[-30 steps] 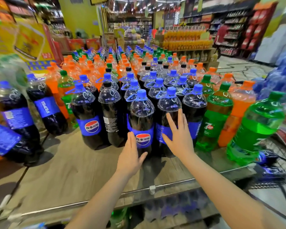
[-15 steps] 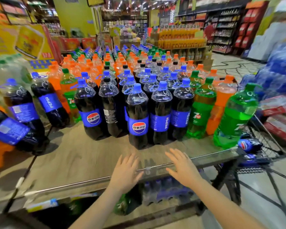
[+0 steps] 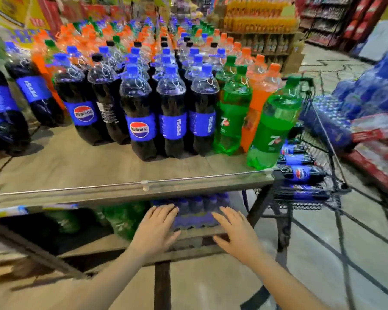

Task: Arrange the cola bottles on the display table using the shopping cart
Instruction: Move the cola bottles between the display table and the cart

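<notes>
Both the left hand (image 3: 156, 229) and the right hand (image 3: 238, 233) are hovering flat, fingers straight, holding nothing, below the display table (image 3: 99, 168) edge. Cola bottles (image 3: 141, 113) are standing on the table; more are lying in the shopping cart (image 3: 323, 180) just right of it.

Bare display table (image 3: 81, 166) front strip is free; cola bottles (image 3: 141, 117) wall it behind, seemingly gapless

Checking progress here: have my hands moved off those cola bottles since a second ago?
Yes. Both the left hand and right hand have drawn back from the cola bottles, now below the display table edge.
</notes>
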The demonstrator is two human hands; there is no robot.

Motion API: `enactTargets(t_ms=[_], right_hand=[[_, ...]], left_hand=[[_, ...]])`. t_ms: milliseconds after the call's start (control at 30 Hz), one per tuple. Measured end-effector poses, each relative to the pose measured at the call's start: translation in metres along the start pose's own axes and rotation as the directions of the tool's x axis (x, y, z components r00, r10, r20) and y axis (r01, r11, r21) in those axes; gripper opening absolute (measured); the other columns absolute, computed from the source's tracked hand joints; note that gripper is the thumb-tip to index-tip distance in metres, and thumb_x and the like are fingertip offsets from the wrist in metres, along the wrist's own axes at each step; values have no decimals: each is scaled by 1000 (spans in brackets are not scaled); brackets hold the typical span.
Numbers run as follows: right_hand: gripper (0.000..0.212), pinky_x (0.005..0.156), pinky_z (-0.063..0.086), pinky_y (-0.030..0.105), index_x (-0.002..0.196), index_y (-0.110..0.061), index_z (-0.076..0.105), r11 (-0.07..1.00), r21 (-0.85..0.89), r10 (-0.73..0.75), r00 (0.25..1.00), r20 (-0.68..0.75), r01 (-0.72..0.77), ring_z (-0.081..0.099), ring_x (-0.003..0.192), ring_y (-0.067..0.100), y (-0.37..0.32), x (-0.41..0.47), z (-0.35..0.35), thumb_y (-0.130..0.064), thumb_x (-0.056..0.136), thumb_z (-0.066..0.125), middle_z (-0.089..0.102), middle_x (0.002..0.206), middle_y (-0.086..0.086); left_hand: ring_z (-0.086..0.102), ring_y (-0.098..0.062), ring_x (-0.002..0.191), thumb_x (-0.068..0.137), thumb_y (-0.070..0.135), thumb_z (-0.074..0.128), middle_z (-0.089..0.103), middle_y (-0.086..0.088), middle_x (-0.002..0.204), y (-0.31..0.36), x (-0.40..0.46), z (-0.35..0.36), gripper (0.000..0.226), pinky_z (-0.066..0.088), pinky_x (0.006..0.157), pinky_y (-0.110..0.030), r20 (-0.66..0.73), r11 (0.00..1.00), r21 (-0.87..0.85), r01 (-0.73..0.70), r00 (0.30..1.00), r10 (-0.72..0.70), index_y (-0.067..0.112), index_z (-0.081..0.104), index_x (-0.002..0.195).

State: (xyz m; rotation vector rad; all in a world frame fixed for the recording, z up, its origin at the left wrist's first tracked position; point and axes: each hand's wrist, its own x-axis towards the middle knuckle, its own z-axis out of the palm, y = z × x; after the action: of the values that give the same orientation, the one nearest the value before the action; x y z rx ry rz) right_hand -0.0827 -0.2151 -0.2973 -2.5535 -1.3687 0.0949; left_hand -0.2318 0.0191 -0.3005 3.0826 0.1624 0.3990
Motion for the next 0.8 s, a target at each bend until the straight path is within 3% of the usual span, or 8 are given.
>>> enactTargets(t_ms=[67, 200, 433, 600, 700, 800], right_hand=[[60, 100, 45, 47, 134, -27, 48, 1000, -3, -19, 1000, 4, 19, 51, 126, 25, 27, -23, -7, -52, 79, 51, 56, 133, 4], [60, 116, 22, 42, 143, -29, 39, 998, 64, 2, 1000, 10, -3, 29, 141, 20, 82, -65, -16, -49, 89, 52, 38, 149, -1], [60, 114, 27, 48, 144, -30, 37, 990, 118, 73, 997, 6, -73, 30, 139, 21, 154, -107, -28, -52, 89, 41, 39, 148, -1], [59, 111, 32, 49, 140, -23, 44, 986, 105, 132, 991, -32, -128, 40, 132, 25, 204, -112, -42, -40, 86, 58, 48, 139, 3], [61, 119, 16, 39, 147, -28, 32, 980, 89, 178, 984, 25, -180, 26, 140, 19, 245, -108, -48, -41, 91, 53, 35, 149, -2], [64, 119, 16, 40, 149, -29, 28, 973, 73, 218, 975, 47, -221, 18, 144, 18, 292, -101, -53, -43, 91, 51, 27, 154, -2]], left_hand=[[65, -22, 108, 82, 55, 43, 65, -3, 123, 34, 5, 6, 63, 50, 94, -37, 14, 1000, 1, -3, 1000, 3, 15, 63, 127], [59, -22, 118, 88, 55, 41, 61, -3, 131, 91, 24, 8, 62, 49, 95, -38, 18, 999, -15, 32, 999, -32, 16, 58, 132], [59, -24, 115, 89, 54, 41, 61, -5, 128, 167, 67, 29, 59, 47, 92, -36, 50, 999, -18, -35, 998, 36, 14, 61, 128], [58, -25, 117, 89, 54, 42, 61, -6, 130, 209, 118, 55, 59, 51, 91, -38, 81, 994, -48, -99, 991, 102, 14, 61, 128], [58, -24, 114, 86, 55, 45, 62, -5, 127, 231, 158, 75, 58, 48, 88, -35, 67, 986, -58, -157, 985, 161, 15, 61, 125], [58, -23, 109, 83, 55, 46, 62, -4, 124, 252, 198, 95, 58, 48, 83, -33, 48, 980, -75, -184, 981, 188, 16, 62, 123]])
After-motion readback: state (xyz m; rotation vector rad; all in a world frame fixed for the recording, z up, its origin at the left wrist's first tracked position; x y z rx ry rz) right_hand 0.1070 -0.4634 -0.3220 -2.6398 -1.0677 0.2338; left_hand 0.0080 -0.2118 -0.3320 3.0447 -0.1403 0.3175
